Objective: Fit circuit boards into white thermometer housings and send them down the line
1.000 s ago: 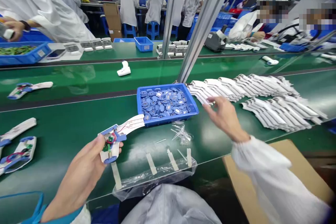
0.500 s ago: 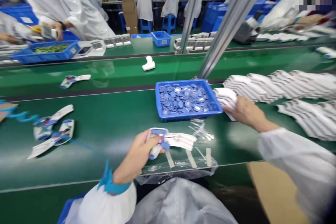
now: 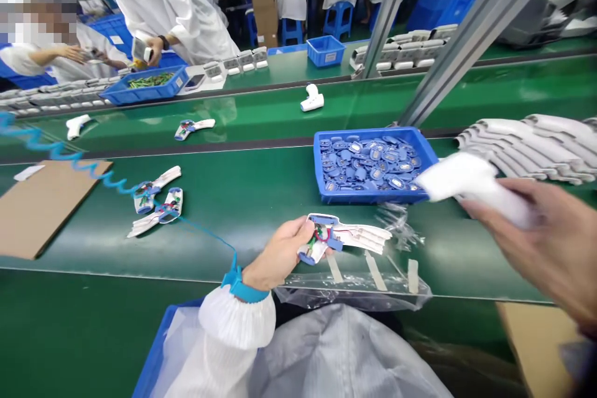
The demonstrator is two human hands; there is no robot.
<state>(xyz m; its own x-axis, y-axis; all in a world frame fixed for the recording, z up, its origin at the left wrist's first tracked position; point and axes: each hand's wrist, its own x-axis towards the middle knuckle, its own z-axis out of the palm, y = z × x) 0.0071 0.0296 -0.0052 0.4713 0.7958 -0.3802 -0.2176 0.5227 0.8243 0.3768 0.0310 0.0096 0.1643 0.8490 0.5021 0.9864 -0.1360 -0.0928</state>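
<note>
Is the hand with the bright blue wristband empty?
No, the person's left hand is holding an open, gun-shaped white-and-blue plastic shell.

Head cam, fwd & down over bench (image 3: 252, 189).

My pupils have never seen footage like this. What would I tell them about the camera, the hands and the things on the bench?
There is no machine arm here: a person works bare-handed, filmed by a camera on their head that looks forward and down. The left hand, its wrist in a blue strap, holds an open gun-shaped housing with red wires inside. The right hand holds a white shell, blurred. On the green work surface sit a blue tray of small blue parts, two more wired housings and overlapping white shells.
</note>
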